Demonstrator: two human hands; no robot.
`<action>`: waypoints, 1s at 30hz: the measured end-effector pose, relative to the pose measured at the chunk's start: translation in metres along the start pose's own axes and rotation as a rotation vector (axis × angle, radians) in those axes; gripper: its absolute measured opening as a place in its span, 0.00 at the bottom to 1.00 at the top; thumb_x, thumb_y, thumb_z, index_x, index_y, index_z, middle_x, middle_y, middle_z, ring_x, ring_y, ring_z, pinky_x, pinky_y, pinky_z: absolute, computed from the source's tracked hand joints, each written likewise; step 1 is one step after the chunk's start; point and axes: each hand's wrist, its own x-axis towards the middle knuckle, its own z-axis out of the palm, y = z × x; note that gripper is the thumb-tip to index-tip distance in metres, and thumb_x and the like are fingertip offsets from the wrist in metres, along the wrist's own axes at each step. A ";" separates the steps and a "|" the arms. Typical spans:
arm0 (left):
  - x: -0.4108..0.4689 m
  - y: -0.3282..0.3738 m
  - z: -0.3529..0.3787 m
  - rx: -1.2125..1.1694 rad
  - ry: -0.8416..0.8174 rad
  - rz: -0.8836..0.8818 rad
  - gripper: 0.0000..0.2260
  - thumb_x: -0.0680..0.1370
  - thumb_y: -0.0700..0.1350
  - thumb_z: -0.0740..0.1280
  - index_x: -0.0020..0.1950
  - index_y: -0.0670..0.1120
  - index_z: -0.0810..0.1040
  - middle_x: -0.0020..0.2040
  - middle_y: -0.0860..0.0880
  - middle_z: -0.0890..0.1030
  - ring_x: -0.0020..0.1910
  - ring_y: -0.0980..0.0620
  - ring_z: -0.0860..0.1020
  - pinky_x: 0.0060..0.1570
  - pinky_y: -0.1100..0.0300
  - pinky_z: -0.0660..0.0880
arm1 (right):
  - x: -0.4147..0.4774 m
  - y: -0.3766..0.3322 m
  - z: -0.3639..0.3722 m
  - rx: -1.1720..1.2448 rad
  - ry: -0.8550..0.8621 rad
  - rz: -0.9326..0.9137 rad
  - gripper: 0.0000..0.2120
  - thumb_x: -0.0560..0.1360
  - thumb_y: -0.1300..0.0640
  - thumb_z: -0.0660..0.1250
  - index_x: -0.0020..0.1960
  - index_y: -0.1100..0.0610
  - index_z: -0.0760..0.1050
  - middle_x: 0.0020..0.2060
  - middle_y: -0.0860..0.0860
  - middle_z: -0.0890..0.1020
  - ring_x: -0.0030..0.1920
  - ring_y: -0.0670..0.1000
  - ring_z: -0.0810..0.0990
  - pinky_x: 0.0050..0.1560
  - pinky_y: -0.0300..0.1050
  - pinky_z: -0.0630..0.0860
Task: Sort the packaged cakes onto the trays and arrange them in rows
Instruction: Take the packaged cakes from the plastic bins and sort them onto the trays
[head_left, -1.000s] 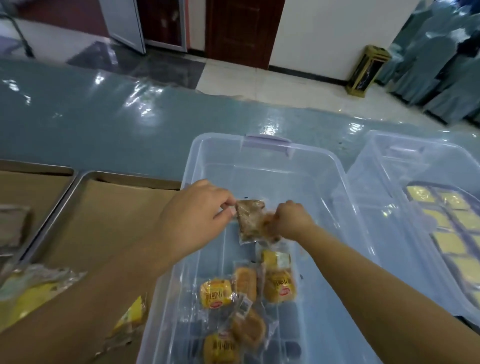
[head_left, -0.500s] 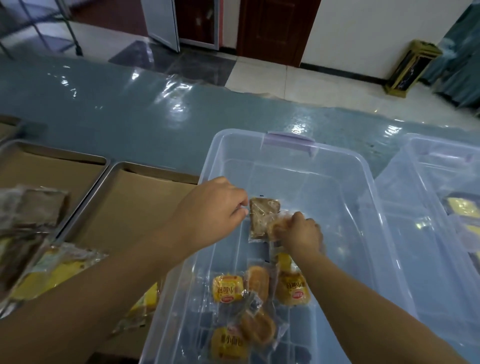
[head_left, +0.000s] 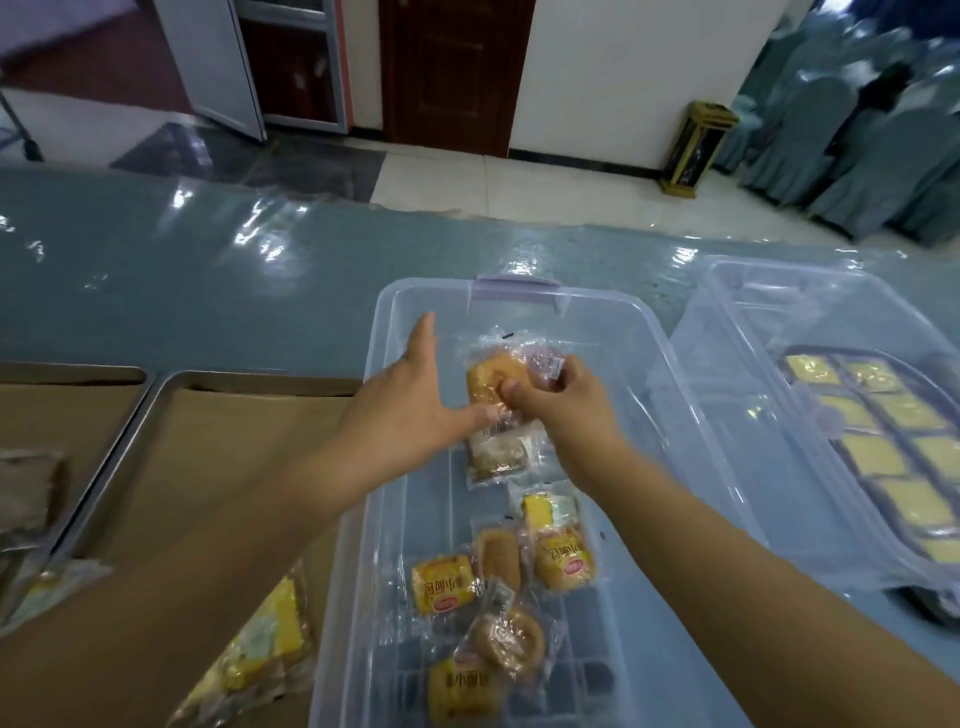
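- While your right hand curls its fingers and thumb around the golden wrapped cake, that cake sits in the far half of the clear bin.
- Your left hand is spread, fingers straight, with its thumb against the wrapper's lower edge.
- Just below lies a brown wrapped cake.
- More yellow and golden packets cluster at the bin's near end.
- At your left, the paper-lined tray carries a yellow packet.
- At your right, a second bin holds rows of yellow cakes.
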 end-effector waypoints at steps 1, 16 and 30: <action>0.004 0.005 -0.003 -0.150 -0.035 -0.051 0.55 0.58 0.72 0.69 0.74 0.57 0.40 0.76 0.49 0.58 0.70 0.48 0.65 0.64 0.50 0.67 | -0.003 -0.008 0.000 0.092 -0.054 -0.023 0.16 0.66 0.60 0.76 0.51 0.55 0.75 0.37 0.46 0.84 0.39 0.46 0.82 0.36 0.35 0.76; 0.019 -0.008 -0.016 0.019 0.240 0.137 0.24 0.67 0.56 0.72 0.60 0.55 0.70 0.45 0.59 0.75 0.40 0.53 0.74 0.34 0.61 0.67 | 0.009 0.045 -0.024 -0.774 -0.297 0.022 0.13 0.73 0.53 0.69 0.56 0.54 0.75 0.48 0.49 0.80 0.48 0.51 0.78 0.49 0.44 0.74; 0.017 -0.019 -0.006 0.037 0.247 0.181 0.26 0.69 0.54 0.73 0.64 0.53 0.69 0.55 0.54 0.79 0.46 0.52 0.76 0.40 0.60 0.69 | -0.005 0.078 -0.038 -1.862 -0.733 0.149 0.13 0.69 0.51 0.71 0.51 0.54 0.76 0.45 0.50 0.79 0.44 0.52 0.77 0.43 0.43 0.69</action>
